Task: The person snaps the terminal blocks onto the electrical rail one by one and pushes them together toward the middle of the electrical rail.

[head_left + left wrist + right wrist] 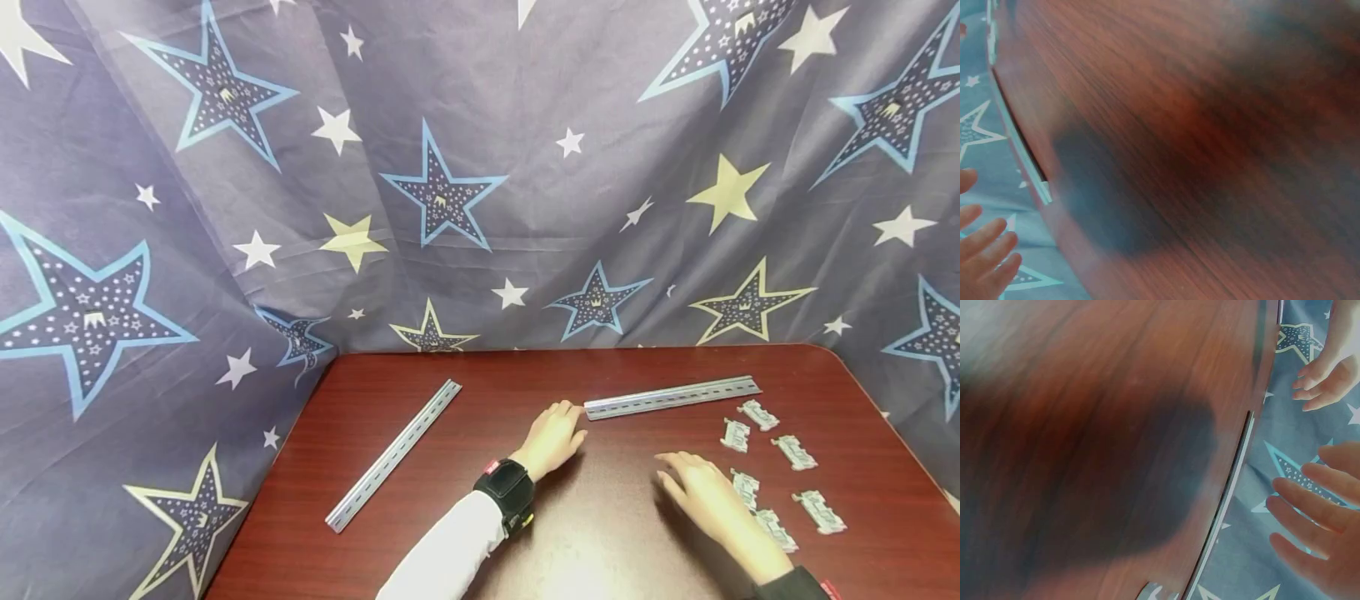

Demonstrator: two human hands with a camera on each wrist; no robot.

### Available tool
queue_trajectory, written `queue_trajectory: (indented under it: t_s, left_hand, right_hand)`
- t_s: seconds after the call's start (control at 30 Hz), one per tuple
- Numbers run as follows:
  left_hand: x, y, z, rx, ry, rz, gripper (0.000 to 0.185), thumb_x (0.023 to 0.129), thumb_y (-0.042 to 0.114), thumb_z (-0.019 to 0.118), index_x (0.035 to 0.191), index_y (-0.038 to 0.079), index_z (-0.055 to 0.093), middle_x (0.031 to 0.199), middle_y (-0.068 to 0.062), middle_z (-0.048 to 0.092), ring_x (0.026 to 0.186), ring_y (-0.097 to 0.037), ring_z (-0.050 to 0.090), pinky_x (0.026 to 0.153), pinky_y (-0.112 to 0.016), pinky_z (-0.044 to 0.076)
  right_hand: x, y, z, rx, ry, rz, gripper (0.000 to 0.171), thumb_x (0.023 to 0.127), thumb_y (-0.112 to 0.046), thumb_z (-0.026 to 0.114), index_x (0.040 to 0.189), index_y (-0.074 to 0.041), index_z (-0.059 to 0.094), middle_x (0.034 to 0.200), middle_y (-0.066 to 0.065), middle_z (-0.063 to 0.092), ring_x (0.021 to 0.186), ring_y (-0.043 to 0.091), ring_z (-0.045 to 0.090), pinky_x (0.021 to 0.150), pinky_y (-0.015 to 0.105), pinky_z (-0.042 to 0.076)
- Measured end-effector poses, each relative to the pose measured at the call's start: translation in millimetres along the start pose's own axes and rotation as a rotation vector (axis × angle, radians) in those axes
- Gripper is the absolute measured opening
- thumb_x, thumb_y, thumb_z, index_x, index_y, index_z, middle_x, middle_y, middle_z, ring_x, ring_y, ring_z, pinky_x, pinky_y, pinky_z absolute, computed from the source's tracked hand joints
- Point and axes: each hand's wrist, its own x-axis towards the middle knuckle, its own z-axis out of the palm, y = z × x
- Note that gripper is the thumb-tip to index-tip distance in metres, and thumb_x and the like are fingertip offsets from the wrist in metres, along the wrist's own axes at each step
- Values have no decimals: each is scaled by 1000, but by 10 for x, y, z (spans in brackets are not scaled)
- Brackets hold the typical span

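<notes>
Hovering low in the lower right of the head view, the right hand (pixel 708 492) is flat above the dark red table (pixel 600 533), fingers spread and relaxed, grasping nothing; it is blurred. Just beside it lie small grey-green clips (pixel 765 467), scattered from the lower right up toward the right middle of the frame, the nearest ones (pixel 746 486) at the edge of that hand. Left of centre, the left hand (pixel 553 437), with a black wrist band (pixel 506 492) and a white sleeve (pixel 450 554), rests on the table, fingers loosely extended, fingertips at the left end of a metal rail (pixel 671 397) that runs toward the right; whether they touch it I cannot tell. A second metal rail (pixel 393 454) lies diagonally, well apart, in the lower left of the tabletop. Behind, star-printed blue cloth (pixel 450 167) fills the upper frame.
</notes>
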Motion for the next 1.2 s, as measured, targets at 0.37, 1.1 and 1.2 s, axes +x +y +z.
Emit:
queue_trajectory:
  t_s: [0.37,1.1,1.2]
  left_hand:
    - [187,7,230,-39,-41,-60,33,77,27,64,103,7,59,92,-4,57,85,-18,54,73,-26,44]
    - [379,95,544,20,-39,-131,38,75,22,67,108,4,59,96,-6,55,88,-19,53,73,-27,45]
    - [401,98,540,7,-36,-125,38,75,21,68,107,3,60,96,-6,55,88,-19,53,73,-25,45]
  right_hand:
    - [-76,119,-3,20,-21,39,19,79,-10,63,96,-1,63,92,14,63,87,33,59,78,46,43]
    - [-107,180,27,36,-56,71,18,79,-9,63,95,-2,63,90,11,64,85,30,60,76,44,44]
    - [-106,183,26,38,-65,79,18,79,-10,63,95,-2,63,91,11,64,86,30,60,76,44,44]
